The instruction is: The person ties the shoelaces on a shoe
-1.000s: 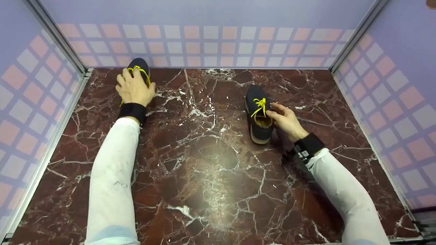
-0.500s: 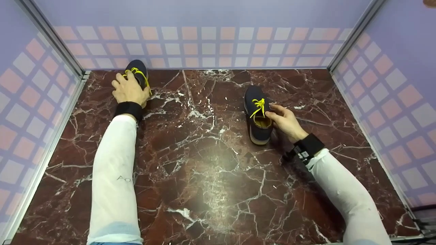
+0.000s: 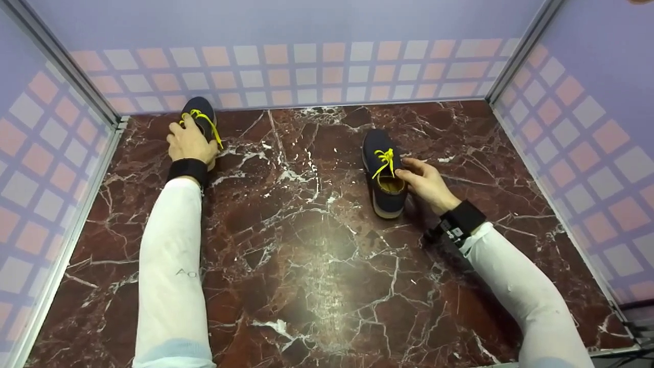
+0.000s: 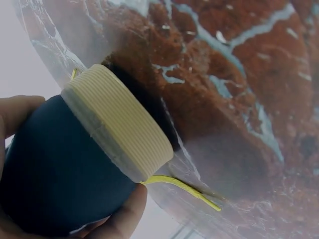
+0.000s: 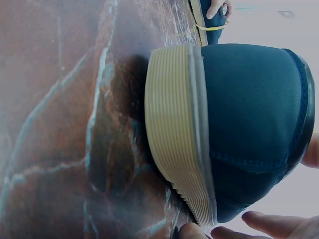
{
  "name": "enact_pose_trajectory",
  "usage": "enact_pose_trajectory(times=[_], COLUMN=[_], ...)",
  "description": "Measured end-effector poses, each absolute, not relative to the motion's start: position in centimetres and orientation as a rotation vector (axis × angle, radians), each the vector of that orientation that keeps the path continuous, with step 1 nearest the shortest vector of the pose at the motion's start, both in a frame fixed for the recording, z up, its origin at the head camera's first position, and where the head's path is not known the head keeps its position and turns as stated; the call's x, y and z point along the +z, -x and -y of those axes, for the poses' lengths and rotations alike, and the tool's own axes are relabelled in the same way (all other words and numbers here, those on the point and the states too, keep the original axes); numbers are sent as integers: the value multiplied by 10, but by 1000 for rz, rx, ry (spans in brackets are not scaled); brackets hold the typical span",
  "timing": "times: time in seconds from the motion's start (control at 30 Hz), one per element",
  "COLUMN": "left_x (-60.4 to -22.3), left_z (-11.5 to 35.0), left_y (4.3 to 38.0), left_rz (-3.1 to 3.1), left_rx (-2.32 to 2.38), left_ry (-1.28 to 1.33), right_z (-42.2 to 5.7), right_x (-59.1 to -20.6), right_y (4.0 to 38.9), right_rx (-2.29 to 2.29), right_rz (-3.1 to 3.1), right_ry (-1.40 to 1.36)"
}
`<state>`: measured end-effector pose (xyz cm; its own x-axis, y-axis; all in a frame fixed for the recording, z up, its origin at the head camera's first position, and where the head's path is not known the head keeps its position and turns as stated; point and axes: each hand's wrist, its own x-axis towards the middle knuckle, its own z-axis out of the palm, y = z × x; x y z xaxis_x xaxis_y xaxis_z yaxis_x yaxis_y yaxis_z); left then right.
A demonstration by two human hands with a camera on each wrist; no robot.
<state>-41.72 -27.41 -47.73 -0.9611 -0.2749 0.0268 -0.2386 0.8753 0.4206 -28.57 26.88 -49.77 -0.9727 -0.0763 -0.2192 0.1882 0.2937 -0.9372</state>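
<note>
A dark navy lace-up shoe (image 3: 198,108) with yellow laces is at the far left, its toe towards the back wall. My left hand (image 3: 190,143) grips it from above and behind. In the left wrist view its heel (image 4: 65,164) shows between thumb and fingers, above a cream ribbed sole (image 4: 119,119). A matching shoe (image 3: 375,148) sits right of the middle, toe also pointing away. My right hand (image 3: 426,184) holds this one at its right side, thumb at the collar. The right wrist view shows its heel (image 5: 249,104) close up, fingers beside it.
Both shoes are on a dark red marbled tabletop (image 3: 317,245) with white veins. Lilac panels with pink and white squares enclose it: a back wall (image 3: 306,30), a left wall (image 3: 30,168) and a right wall (image 3: 603,153). Grey metal posts mark the corners.
My left hand has shifted back along the left shoe, so more of its toe and laces shows. The head view has turned slightly. The right hand keeps its hold on the right shoe.
</note>
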Motion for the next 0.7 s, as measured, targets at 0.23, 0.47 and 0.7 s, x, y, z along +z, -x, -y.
enact_pose_trajectory(times=[0.23, 0.47, 0.7], left_x=[-475, -461, -445], left_z=[279, 270, 251], left_y=[409, 404, 396], left_rz=[2969, 3016, 3109], left_rx=[-677, -647, -598], left_ry=[-434, -431, -325], right_z=[-266, -266, -264], right_x=[-496, -496, -494], right_y=[284, 283, 279], right_rx=[-1764, -1753, -1788], right_rz=[-2316, -2302, -2299], right_ry=[-96, -98, -69])
